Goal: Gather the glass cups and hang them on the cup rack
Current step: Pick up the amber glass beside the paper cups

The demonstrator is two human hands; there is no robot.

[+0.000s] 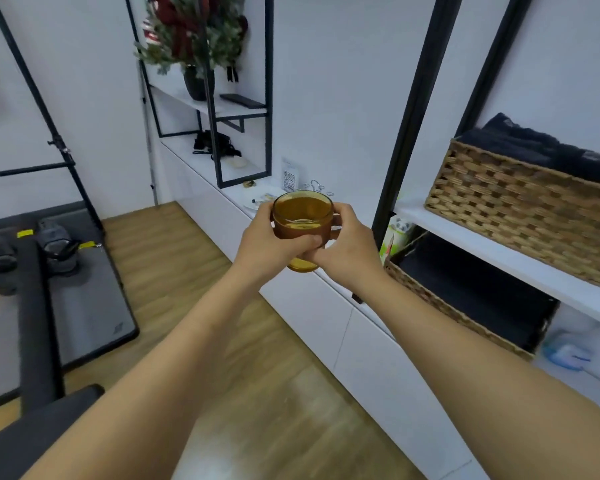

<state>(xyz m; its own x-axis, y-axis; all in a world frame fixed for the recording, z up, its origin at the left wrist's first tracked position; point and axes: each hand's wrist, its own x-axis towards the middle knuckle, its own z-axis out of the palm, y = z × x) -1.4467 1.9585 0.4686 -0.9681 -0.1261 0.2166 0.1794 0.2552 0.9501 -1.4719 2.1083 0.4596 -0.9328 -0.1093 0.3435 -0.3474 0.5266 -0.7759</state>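
Beside white shelving, our left hand (269,239) and right hand (343,245) grip amber glass cups (302,216), none hung on the wire cup rack (317,187).

QR code on white card (289,179); perhaps lettering above, unreadable

Bright, even indoor light; soft glare on the floor (291,393); slight blur overall; straight lines bend toward the edges.
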